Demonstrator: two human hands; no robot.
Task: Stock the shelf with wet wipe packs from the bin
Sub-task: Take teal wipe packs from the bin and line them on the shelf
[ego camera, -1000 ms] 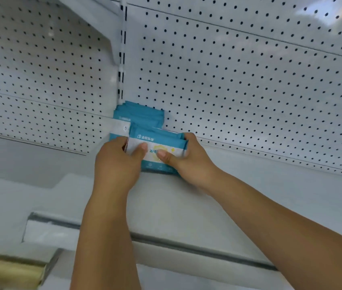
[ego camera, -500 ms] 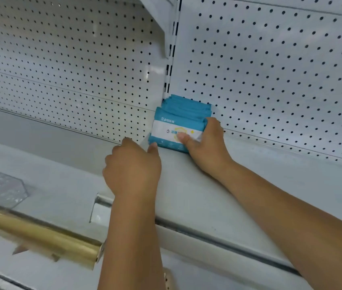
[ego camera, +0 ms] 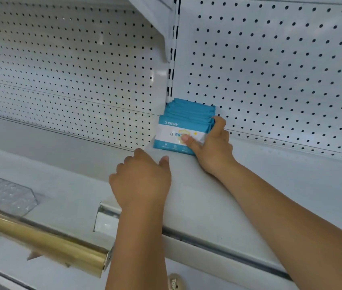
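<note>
A row of blue and white wet wipe packs [ego camera: 183, 124] stands upright on the white shelf [ego camera: 260, 181], pushed into the back corner against the pegboard. My right hand [ego camera: 212, 147] grips the right end of the row, thumb across the front pack's white label and fingers round its side. My left hand [ego camera: 141, 181] hovers over the shelf a short way in front of the packs, fingers loosely curled and holding nothing. The bin is out of view.
White pegboard panels [ego camera: 281, 70] form the back wall, split by a slotted upright [ego camera: 173, 59]. A gold rail [ego camera: 46, 245] runs along the front edge of the neighbouring shelf at lower left, with a clear plastic divider [ego camera: 4, 193] behind it.
My left hand has let go of the packs and drawn back toward me. The right hand stays on the row. The camera has swung left, showing the gold rail.
</note>
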